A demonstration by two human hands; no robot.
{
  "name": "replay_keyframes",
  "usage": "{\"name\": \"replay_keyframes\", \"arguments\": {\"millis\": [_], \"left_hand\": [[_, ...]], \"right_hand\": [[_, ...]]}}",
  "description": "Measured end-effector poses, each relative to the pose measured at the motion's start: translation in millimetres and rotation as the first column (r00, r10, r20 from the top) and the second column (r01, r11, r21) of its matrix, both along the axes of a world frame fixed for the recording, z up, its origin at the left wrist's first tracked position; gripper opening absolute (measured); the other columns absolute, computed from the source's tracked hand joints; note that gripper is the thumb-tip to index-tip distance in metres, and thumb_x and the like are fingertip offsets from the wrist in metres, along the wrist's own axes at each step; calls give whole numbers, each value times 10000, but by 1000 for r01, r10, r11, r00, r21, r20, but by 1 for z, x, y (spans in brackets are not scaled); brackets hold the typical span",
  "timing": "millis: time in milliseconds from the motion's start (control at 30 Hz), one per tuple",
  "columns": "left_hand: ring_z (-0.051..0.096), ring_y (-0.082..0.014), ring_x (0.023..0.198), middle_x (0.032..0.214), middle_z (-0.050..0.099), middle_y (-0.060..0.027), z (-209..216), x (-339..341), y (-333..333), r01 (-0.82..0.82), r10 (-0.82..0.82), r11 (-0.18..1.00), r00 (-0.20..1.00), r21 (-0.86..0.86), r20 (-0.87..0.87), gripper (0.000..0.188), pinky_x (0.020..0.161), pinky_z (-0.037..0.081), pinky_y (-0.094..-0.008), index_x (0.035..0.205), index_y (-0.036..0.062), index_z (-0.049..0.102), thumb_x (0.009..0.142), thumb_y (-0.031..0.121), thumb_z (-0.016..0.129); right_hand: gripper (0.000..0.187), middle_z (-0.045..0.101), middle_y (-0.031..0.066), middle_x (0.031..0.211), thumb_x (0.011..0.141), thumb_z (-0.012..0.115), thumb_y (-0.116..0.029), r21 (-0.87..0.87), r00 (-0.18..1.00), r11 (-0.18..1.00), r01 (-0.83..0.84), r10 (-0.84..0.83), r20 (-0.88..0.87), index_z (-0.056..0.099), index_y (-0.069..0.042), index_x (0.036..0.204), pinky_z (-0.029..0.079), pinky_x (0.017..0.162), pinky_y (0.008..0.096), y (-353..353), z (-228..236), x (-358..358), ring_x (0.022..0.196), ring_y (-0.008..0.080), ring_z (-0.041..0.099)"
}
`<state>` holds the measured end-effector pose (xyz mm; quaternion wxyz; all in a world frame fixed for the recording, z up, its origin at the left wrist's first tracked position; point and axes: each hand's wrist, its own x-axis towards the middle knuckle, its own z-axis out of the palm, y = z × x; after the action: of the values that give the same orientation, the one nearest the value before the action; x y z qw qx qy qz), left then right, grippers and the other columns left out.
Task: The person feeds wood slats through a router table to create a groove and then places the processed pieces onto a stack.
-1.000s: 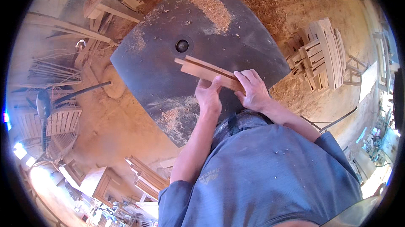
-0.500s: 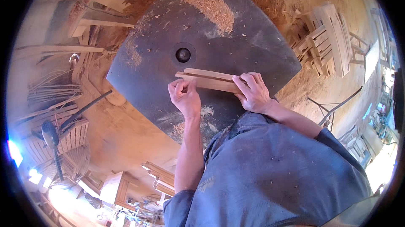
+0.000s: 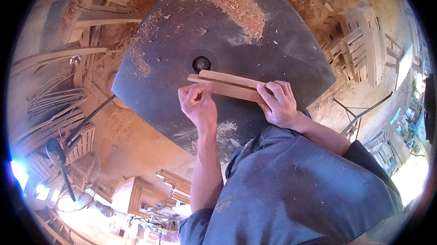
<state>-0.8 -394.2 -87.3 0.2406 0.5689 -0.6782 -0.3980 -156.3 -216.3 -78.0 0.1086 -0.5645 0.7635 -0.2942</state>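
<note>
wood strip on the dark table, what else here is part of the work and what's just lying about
In use:
wood strip
left hand, fingers pinching its near edge
right hand, pressing its right end
cutter hole
dark table

Lying about:
sawdust heap
fan
stacked wooden frames
loose slats

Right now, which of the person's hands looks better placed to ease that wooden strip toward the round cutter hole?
Probably the left hand: it pinches the wooden strip at the end beside the cutter hole. The right hand grips the far end.
</note>
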Motion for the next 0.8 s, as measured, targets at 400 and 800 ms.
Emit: {"name": "replay_keyframes", "arguments": {"millis": [400,800], "left_hand": [[548,-121,780,936,556,-23,0,-2,-9,-28,29,999,1000,45,-11,189,677,473,-268,770,14,670,761,-75,837],[549,-150,820,937,572,-39,-16,34,-51,-192,194,980,981,45,-30,223,703,467,-288,717,22,636,717,-101,822]], "right_hand": [[633,543,112,1126,652,831,-66,17,1000,1000,-17,18,-22,658,-9,1259,497,865,424,-12,-4,-3,985,297,585],[504,585,122,1085,753,698,-143,-28,982,984,-178,176,-74,666,-6,1236,498,888,432,-75,-8,-8,1012,300,589]]}}
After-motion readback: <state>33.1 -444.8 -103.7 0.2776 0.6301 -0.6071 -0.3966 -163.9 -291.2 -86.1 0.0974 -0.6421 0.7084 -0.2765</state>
